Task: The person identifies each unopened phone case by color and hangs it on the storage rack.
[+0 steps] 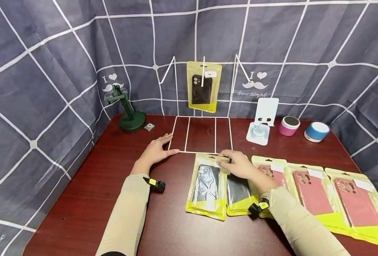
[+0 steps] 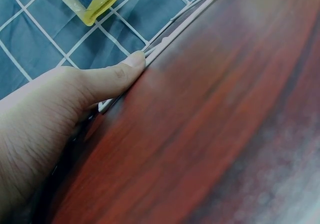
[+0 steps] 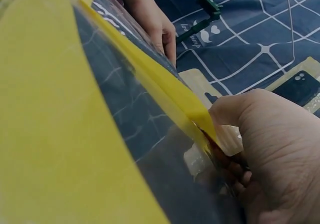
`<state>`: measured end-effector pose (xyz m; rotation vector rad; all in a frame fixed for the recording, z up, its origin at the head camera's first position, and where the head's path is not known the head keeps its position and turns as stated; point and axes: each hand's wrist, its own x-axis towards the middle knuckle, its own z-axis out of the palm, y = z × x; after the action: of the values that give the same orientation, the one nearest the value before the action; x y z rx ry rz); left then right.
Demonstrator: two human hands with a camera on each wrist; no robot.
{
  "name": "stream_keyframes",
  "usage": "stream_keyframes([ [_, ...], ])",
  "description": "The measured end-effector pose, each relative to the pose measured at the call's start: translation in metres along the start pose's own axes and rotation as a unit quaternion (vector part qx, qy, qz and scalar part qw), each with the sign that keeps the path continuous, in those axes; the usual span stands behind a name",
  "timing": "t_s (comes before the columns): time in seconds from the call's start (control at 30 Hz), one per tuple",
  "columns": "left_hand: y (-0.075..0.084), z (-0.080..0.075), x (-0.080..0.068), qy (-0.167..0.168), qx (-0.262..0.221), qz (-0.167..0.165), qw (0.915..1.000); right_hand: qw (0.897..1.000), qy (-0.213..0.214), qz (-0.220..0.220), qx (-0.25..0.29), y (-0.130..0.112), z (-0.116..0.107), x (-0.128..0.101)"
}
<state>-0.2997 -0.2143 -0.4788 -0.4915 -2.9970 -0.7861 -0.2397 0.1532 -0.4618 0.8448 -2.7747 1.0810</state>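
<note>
My left hand (image 1: 157, 151) rests by the left front corner of a white wire display rack (image 1: 201, 152), thumb and fingers spread along its base. In the left wrist view, the thumb (image 2: 117, 79) touches the white wire. My right hand (image 1: 238, 164) grips the top of a bagged black phone case (image 1: 238, 188), which it partly covers. In the right wrist view, the thumb (image 3: 232, 109) lies at the bag's edge and the other fingers curl mostly out of sight. Another bagged black phone case (image 1: 207, 185) lies just left. One more bagged black phone case (image 1: 202, 89) hangs on the rack's middle hook.
Several bagged red phone cases (image 1: 314, 192) overlap at the right. A dark green stand (image 1: 132, 121) and a small square gadget (image 1: 149, 127) are back left. A white phone stand (image 1: 262, 121), a pink speaker (image 1: 289, 126) and a blue speaker (image 1: 317, 132) stand back right.
</note>
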Motion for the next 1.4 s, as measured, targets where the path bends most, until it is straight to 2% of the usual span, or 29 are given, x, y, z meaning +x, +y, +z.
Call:
stream_keyframes([
  [0.27, 0.0, 0.0, -0.002, 0.003, -0.006, 0.0, 1.0, 0.996, 0.052, 0.022, 0.063, -0.002, 0.0, 0.002],
  [0.43, 0.0, 0.0, -0.002, 0.002, -0.005, 0.0, 1.0, 0.985, 0.09, 0.058, 0.139, -0.003, -0.002, 0.002],
  [0.57, 0.0, -0.002, -0.003, 0.005, -0.005, 0.001, 1.0, 0.975, 0.103, 0.066, 0.183, -0.006, -0.004, 0.002],
  [0.73, 0.0, -0.003, -0.003, 0.006, -0.006, 0.003, 1.0, 0.972, 0.106, 0.073, 0.198, -0.008, -0.005, 0.002],
  [0.97, -0.002, -0.002, -0.002, 0.004, -0.003, 0.007, 1.0, 0.972, 0.112, 0.085, 0.19, -0.014, -0.008, -0.001],
  [1.17, -0.002, 0.001, 0.001, 0.01, 0.0, 0.011, 0.9999, 0.968, 0.125, 0.086, 0.198, -0.025, -0.016, -0.001],
  [1.4, 0.0, 0.001, -0.001, 0.0, -0.002, 0.002, 1.0, 0.97, 0.133, 0.08, 0.19, -0.037, -0.028, -0.002],
])
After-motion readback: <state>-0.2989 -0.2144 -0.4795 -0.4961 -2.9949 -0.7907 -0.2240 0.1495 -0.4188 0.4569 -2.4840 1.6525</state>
